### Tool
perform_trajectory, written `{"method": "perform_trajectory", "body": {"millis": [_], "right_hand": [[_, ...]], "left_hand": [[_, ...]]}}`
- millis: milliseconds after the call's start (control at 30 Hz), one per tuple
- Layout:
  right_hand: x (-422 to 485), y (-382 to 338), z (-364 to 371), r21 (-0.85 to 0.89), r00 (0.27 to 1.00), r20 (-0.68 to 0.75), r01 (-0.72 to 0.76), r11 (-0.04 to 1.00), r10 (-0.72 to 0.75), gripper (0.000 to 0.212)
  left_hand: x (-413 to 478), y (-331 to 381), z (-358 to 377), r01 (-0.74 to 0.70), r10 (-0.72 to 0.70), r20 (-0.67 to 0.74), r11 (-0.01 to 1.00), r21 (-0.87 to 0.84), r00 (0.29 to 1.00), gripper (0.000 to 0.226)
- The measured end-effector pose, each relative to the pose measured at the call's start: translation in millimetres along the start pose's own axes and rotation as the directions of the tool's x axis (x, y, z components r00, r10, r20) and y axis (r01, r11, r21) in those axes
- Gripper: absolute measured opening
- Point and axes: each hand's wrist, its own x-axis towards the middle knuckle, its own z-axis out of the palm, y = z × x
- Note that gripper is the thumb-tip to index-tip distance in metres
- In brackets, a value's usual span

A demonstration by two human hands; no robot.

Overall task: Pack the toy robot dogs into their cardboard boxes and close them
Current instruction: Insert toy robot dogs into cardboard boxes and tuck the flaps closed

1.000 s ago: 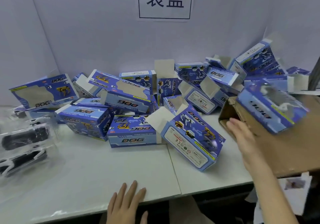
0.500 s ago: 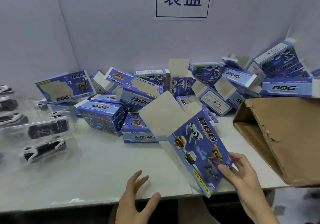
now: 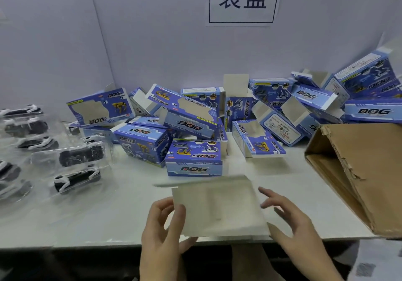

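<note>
Left hand pinches the left edge of a blurred grey-brown cardboard box, thumb on top, fingers underneath. Right hand sits at the box's right side, fingers spread wide, upper ones clear of the card; palm contact at the lower right corner cannot be told. Box is held low over the near edge of the white table, plain unprinted side toward the camera.

Just behind it, closed blue printed box reading "DOG", print upside down. Behind that, a jumbled heap of blue DOG boxes along the back wall, several with grey flaps open, some tilted, all printed with yellow and white robot dogs. One windowed blue box leans upright at the heap's left end.

Left of table: black-and-white toy robot dogs in clear plastic trays, several spread out, well apart from the held box. Right: large brown corrugated carton lying on its side, open end toward the middle, torn edge. White paper sign on the grey wall reads "装盒" in a black frame.
</note>
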Motion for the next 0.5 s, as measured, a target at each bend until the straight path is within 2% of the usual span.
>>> {"method": "perform_trajectory", "body": {"millis": [67, 100, 167, 200, 233, 267, 300, 367, 400, 500], "right_hand": [[0, -9, 8, -0.015, 1.0, 0.014, -0.018, 1.0, 0.018, 0.042], [0, -15, 14, 0.036, 1.0, -0.017, -0.014, 0.999, 0.014, 0.038], [3, -29, 25, 0.259, 0.994, -0.077, -0.06, 0.964, 0.082, 0.015], [5, -37, 30, 0.393, 0.984, -0.081, -0.114, 0.913, 0.158, 0.015], [6, -40, 32, 0.482, 0.975, -0.049, -0.167, 0.86, 0.217, 0.025], [6, -43, 33, 0.538, 0.97, -0.031, -0.188, 0.822, 0.242, 0.023], [6, -43, 33, 0.502, 0.977, -0.02, -0.175, 0.847, 0.214, 0.04], [2, -46, 35, 0.405, 0.989, -0.052, -0.108, 0.908, 0.14, 0.039], [-1, -47, 35, 0.373, 0.986, -0.105, -0.079, 0.925, 0.126, 0.02], [0, -38, 36, 0.308, 0.962, -0.244, -0.04, 0.951, 0.12, 0.011]], "left_hand": [[-7, -1, 2, -0.093, 0.094, -0.026, 0.995, 0.032, 0.995, 0.014], [-9, -3, 3, -0.129, 0.132, -0.041, 0.99, 0.05, 0.99, 0.015], [-11, -4, 5, -0.173, 0.181, -0.08, 0.98, 0.099, 0.98, 0.017], [-11, -6, 4, -0.188, 0.2, -0.102, 0.975, 0.115, 0.974, 0.018], [-10, -7, 2, -0.205, 0.221, -0.112, 0.97, 0.133, 0.969, 0.019], [-9, -8, 1, -0.223, 0.242, -0.114, 0.962, 0.156, 0.964, 0.02], [-7, -9, -2, -0.246, 0.269, -0.104, 0.95, 0.192, 0.958, 0.02], [-4, -10, -7, -0.285, 0.319, -0.076, 0.912, 0.294, 0.945, 0.018], [-3, -11, -9, -0.287, 0.325, -0.064, 0.898, 0.335, 0.943, 0.02], [-2, -12, -11, -0.253, 0.275, -0.015, 0.904, 0.346, 0.961, 0.023]]}}
